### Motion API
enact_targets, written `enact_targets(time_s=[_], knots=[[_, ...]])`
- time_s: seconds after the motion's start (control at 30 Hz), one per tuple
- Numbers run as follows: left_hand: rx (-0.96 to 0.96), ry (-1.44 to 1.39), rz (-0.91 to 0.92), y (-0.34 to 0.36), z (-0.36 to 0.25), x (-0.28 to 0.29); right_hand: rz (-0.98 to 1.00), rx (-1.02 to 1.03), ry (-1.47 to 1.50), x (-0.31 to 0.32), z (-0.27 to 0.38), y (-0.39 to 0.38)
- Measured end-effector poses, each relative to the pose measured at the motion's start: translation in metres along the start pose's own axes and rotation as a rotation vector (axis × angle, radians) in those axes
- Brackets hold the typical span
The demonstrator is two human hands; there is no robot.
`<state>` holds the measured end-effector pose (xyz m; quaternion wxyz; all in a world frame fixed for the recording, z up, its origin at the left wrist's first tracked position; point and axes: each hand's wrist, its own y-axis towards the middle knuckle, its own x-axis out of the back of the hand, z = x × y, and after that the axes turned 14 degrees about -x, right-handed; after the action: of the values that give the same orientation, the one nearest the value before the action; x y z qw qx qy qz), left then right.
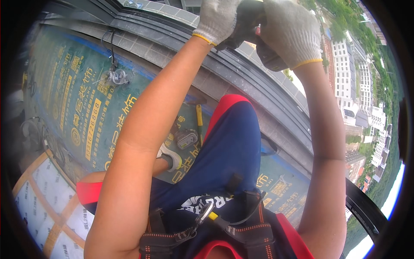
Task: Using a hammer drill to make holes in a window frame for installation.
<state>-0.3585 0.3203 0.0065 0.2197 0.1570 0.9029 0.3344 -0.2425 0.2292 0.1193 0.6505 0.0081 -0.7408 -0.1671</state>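
Note:
Both my hands, in whitish knit gloves with yellow cuffs, are raised at the top edge of the view around a dark cordless drill. My right hand is wrapped round its grip, and the battery base shows below the palm. Against the tool's other side, my left hand is closed on its body. The drill's tip and what it points at are cut off or hidden. Behind the tool run the dark grey rails of a window frame.
Beyond the frame, buildings and trees lie far below. Green printed sheeting covers the floor, bearing a yellow-handled tool, a grey battery-like block and a corded clear object. A wrapped, wood-framed panel lies lower left. I wear a harness.

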Motion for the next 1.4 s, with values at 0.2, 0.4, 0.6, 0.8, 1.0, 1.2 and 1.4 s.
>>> enact_targets(time_s=[0.2, 0.4, 0.6, 0.8, 1.0, 1.2, 1.4], knots=[[-0.002, -0.006, 0.015, 0.000, 0.000, 0.000, -0.001, -0.015, -0.018, -0.002, 0.000, 0.000], [-0.030, 0.043, 0.026, -0.001, -0.002, 0.003, -0.068, -0.008, -0.027, 0.001, 0.007, -0.007], [-0.047, 0.087, 0.030, 0.000, 0.000, 0.003, -0.021, 0.008, 0.023, -0.007, -0.001, 0.000], [-0.012, 0.038, 0.010, -0.002, 0.001, 0.004, -0.057, -0.013, 0.038, 0.001, 0.007, -0.005], [-0.020, 0.068, 0.013, -0.002, 0.001, 0.004, 0.018, -0.019, 0.053, -0.005, 0.001, 0.001], [-0.004, 0.050, 0.012, -0.003, 0.001, 0.004, 0.020, -0.028, 0.033, -0.009, 0.001, 0.001], [-0.009, 0.037, 0.012, -0.002, 0.002, 0.005, -0.002, -0.034, 0.038, -0.003, 0.005, -0.001]])
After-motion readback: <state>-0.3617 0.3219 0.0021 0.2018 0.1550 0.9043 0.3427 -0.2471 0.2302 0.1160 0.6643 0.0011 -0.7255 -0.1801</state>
